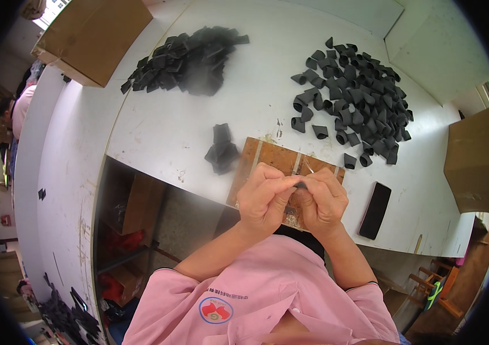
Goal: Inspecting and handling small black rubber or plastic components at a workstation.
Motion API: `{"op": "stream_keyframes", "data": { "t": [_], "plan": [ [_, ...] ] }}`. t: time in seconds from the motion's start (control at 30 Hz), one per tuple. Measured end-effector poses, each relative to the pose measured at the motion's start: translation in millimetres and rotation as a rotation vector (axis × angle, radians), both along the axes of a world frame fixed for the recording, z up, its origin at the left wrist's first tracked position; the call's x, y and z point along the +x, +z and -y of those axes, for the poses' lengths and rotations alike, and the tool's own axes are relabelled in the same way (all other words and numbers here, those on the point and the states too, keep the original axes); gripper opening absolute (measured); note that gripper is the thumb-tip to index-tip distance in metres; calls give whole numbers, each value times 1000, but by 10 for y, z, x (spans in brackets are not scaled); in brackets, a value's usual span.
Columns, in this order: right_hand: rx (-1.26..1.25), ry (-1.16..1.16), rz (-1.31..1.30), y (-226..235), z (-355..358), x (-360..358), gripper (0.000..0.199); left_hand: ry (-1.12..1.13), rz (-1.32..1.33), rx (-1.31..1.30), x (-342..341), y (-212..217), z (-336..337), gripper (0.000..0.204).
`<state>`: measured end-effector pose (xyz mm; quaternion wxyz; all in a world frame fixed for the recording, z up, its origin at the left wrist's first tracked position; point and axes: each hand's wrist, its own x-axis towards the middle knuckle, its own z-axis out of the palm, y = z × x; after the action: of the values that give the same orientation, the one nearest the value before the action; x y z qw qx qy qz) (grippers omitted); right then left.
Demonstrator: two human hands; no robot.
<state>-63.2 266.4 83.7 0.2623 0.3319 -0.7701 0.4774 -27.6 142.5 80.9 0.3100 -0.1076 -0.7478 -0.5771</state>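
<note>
My left hand (264,198) and my right hand (323,200) meet over a wooden board (250,156) at the near edge of the white table. Thumbs and fingertips of both pinch a small black piece (300,184), mostly hidden by the fingers. A thin pale sliver of something (309,167) shows beside the right fingers; its kind is unclear. Left of the board lie a few flat black pieces (221,152). Farther back on the left is a heap of flat black pieces (198,54). Curled, tube-like black pieces (359,92) form a wide heap at the right.
A black phone (375,211) lies right of the board. Cardboard boxes stand at the far left (92,40) and the right (474,161). Below the table's left part is an open shelf with a box (141,198). Another person (21,109) is at the far left.
</note>
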Motion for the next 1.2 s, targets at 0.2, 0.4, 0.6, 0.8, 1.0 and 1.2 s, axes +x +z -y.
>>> {"op": "stream_keyframes", "data": {
  "t": [0.2,0.4,0.6,0.8,1.0,1.2],
  "plan": [
    [-700,154,738,372,-205,-380,30,567,509,-47,-421,-528,710,34],
    [-519,4,1061,-47,-232,-86,27,582,699,-588,-839,-1494,1523,28],
    [33,203,868,-132,-78,433,16,70,667,833,-365,-591,840,8],
    [-357,-19,821,-207,184,542,20,-305,822,1239,362,-109,2,20],
    [-691,171,1180,-102,-155,470,21,-467,763,955,418,-87,-8,23],
    [-693,551,1422,8,-386,369,25,-696,876,910,224,74,84,30]
  ]
}}
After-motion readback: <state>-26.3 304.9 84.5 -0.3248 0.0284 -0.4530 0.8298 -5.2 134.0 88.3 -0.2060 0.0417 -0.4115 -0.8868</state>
